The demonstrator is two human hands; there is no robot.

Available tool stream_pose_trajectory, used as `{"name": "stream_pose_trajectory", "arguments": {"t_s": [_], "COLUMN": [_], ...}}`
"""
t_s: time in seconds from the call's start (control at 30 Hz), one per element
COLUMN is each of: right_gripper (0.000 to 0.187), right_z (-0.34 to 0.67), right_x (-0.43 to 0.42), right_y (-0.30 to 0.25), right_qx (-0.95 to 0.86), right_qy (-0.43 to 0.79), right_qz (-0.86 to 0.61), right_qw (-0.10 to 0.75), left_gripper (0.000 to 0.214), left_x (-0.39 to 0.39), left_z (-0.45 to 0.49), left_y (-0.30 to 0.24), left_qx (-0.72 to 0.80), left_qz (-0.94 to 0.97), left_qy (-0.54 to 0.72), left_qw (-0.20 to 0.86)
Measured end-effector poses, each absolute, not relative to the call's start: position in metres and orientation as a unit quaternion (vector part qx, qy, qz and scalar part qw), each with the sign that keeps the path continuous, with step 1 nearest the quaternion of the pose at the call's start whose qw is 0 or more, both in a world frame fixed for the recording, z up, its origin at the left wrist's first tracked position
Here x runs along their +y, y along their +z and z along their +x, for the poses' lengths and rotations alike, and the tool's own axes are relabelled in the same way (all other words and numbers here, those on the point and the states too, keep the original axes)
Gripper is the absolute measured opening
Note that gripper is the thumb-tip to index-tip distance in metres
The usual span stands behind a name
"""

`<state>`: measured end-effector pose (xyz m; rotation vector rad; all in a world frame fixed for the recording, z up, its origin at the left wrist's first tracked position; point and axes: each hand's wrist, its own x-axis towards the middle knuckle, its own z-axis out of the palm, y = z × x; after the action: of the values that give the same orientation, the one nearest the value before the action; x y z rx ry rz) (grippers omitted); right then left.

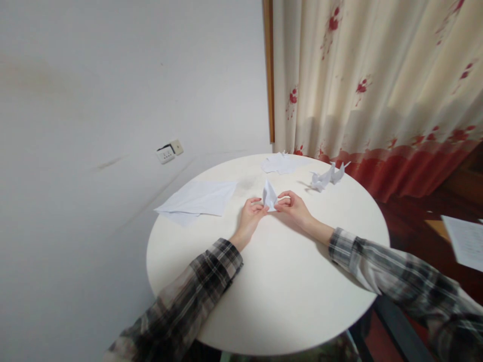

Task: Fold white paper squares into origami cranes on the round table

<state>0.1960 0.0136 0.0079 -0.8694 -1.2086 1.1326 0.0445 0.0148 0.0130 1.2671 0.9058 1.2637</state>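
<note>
Between my two hands stands a small piece of folded white paper point(269, 194), its pointed tip upward, over the middle of the round table. My left hand point(251, 215) pinches its lower left corner between thumb and fingers. At the lower right corner, my right hand point(293, 206) grips the same paper with thumb and curled fingers. Both hands are closed on it. Finished-looking folded paper cranes point(321, 181) rest to the right, beyond my right hand.
The round white table point(271, 291) stands close to the wall. Flat white sheets point(199, 197) lie at its left, and more white paper point(281, 163) sits at the far edge. A floral curtain point(362, 115) hangs behind. Printed paper point(466, 241) lies off to the right.
</note>
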Motion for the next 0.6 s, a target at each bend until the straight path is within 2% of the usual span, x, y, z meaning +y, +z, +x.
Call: {"name": "stream_pose_trajectory", "arguments": {"t_s": [0.23, 0.43, 0.6], "right_gripper": [0.025, 0.019, 0.022], "right_z": [0.1960, 0.1960, 0.1975], "right_x": [0.0143, 0.0115, 0.0096], "right_y": [0.0070, 0.0080, 0.0113], "right_qx": [-0.555, -0.607, -0.589], "right_qy": [0.467, 0.433, 0.433], "right_qz": [-0.405, -0.397, -0.419], "right_qw": [0.556, 0.536, 0.538], "left_gripper": [0.029, 0.032, 0.035], "left_x": [0.0131, 0.0136, 0.0136], "left_z": [0.0442, 0.0406, 0.0424], "left_y": [0.0162, 0.0156, 0.0140], "left_qx": [0.385, 0.426, 0.404], "left_qz": [0.575, 0.602, 0.610], "left_qy": [0.497, 0.484, 0.464], "left_qw": [0.524, 0.471, 0.500]}}
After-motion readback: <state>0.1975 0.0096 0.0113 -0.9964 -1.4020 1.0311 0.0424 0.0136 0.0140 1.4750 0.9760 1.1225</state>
